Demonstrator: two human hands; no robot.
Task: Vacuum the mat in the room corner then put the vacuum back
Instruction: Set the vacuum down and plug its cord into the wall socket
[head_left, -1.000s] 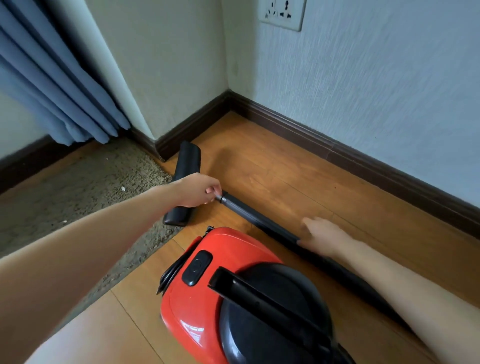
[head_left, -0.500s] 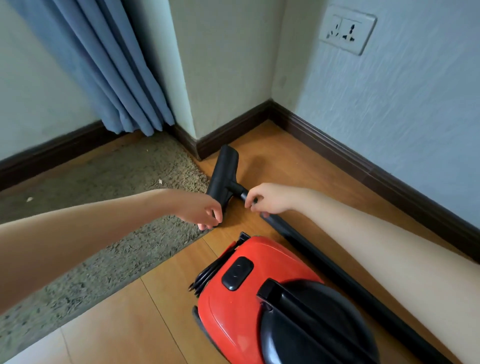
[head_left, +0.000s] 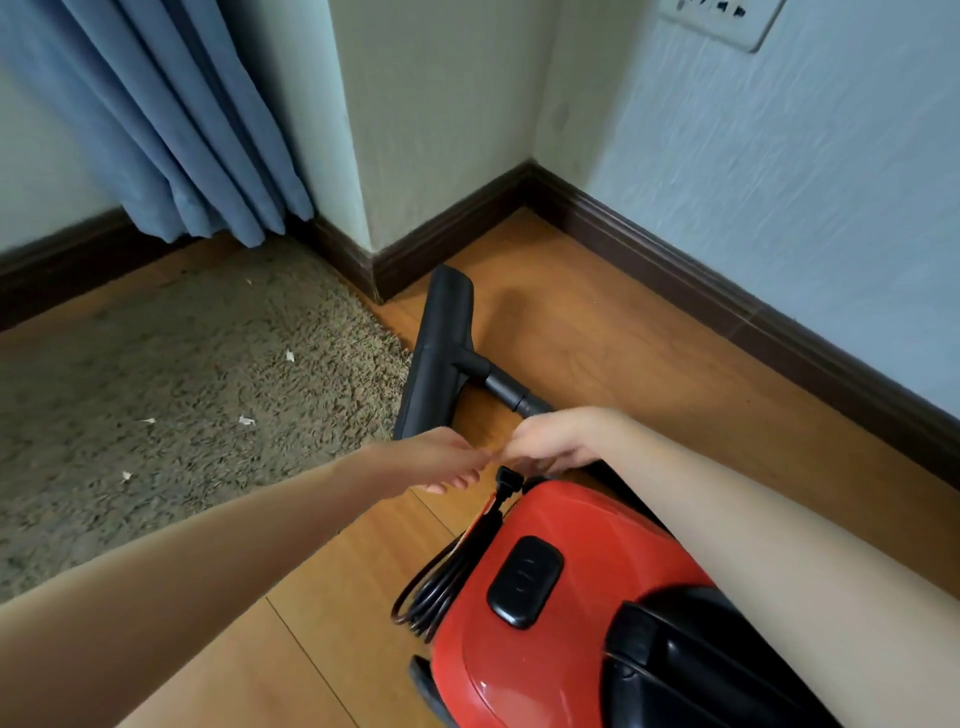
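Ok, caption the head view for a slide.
Both hands meet above the red vacuum, floor nozzle beside the littered mat.

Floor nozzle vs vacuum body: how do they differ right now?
The floor nozzle is all black, long and narrow; the vacuum body is red with black parts, bulky and rounded. The floor nozzle lies beside the mat edge, farther off; the vacuum body sits nearer the camera, a coiled black cord at its side. Both rest on the wooden floor.
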